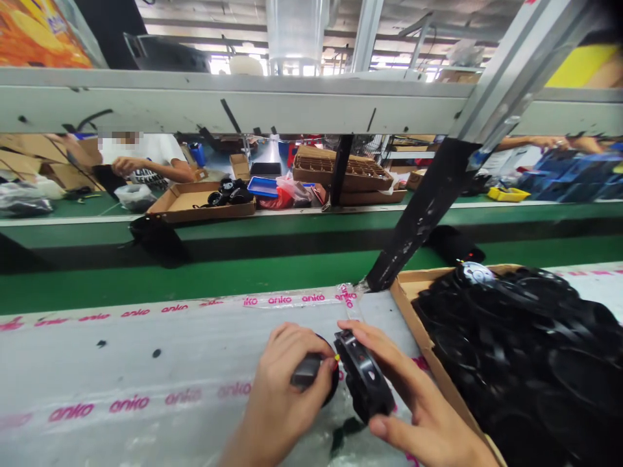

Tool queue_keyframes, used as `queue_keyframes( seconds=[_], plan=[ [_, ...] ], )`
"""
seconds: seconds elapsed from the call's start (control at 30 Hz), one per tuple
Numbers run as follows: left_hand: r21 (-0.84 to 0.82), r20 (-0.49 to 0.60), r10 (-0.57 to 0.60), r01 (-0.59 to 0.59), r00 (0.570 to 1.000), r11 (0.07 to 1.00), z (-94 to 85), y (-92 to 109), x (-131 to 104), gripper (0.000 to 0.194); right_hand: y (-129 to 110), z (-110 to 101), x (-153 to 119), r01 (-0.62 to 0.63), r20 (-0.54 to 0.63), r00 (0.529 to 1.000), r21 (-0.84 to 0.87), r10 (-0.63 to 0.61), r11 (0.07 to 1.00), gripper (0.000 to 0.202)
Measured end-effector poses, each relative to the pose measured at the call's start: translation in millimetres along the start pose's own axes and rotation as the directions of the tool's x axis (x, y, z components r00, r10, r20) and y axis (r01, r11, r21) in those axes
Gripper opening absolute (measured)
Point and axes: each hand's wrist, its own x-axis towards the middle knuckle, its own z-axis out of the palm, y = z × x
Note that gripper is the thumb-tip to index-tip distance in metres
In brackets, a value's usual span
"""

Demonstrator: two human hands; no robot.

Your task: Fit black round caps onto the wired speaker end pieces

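Above the plastic-covered worktop, my left hand (pixel 287 376) is closed on a dark rounded part (pixel 306 372), much of it hidden by the fingers. A small yellow-and-red tip (pixel 337 358), possibly a wire end, shows at the thumb and forefinger. Beside it, my right hand (pixel 409 383) grips a round black plastic housing (pixel 365 376) by its rim, between fingers above and thumb below. The housing is held on edge, facing the left hand, with a narrow gap between the two parts.
An open cardboard box (pixel 423 331) heaped with black round parts (pixel 530 363) stands at the right. A slanted black-and-silver post (pixel 418 214) rises beyond the hands. Across the green conveyor (pixel 219 279), a co-worker (pixel 146 159) sits behind a carton (pixel 180 201) of black parts.
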Motion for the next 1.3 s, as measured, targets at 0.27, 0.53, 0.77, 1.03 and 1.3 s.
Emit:
queue_keyframes(
  seconds=[0.27,0.53,0.77,1.03,1.3],
  plan=[
    [-0.08,-0.032,-0.148,0.145,0.988,0.986,-3.8,-6.7,-8.0,0.014,-24.0,-0.1,22.7,-0.011,-0.097,0.995,-0.172,-0.006,0.985,0.087],
    [-0.05,-0.077,-0.07,0.067,0.995,0.997,2.4,-16.5,-21.5,0.016,-47.6,-11.6,26.4,0.032,0.097,0.995,-0.294,-0.003,0.955,0.104],
    [-0.583,-0.069,-0.42,0.305,0.905,0.753,-0.1,-21.6,-34.6,0.023,-52.8,12.2,42.9,-0.058,0.085,0.992,-0.334,0.091,0.941,0.096],
    [-0.505,0.06,-0.519,0.474,0.853,0.721,9.6,-27.2,-43.9,0.046,-18.7,47.8,42.3,-0.144,-0.042,0.989,-0.124,0.14,0.982,0.099],
    [-0.662,0.029,-0.588,0.456,0.808,0.595,20.3,-12.8,-49.1,0.046,17.6,76.5,19.0,-0.181,-0.28,0.909,0.399,0.307,0.899,0.062]
  ],
)
